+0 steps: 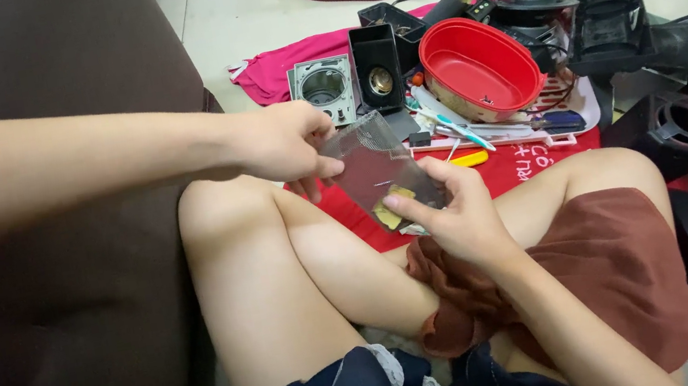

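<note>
- Brown sofa (62, 342) fills the left side; the person sits cross-legged beside it.
- Red cloth (534, 161) on the floor carries a red bowl (480, 68), black speaker (377, 66) and hand tools.
- Clear bag (377, 169) held above the knees, between both hands, a small yellowish item inside.
- Left hand (284, 142) pinches the bag's top edge.
- Right hand (450, 212) grips its lower end, thumb pressed on it.

Left arm enters from the left edge of the frame, stretched almost level toward centre. Left hand (284, 142) sits just above centre, knuckles up, fingers curled down in a pinch. Right forearm rises from the lower right. Right hand (450, 212) at centre, thumb pressed forward, fingers wrapped in a grip. Hands near, not touching.
</note>
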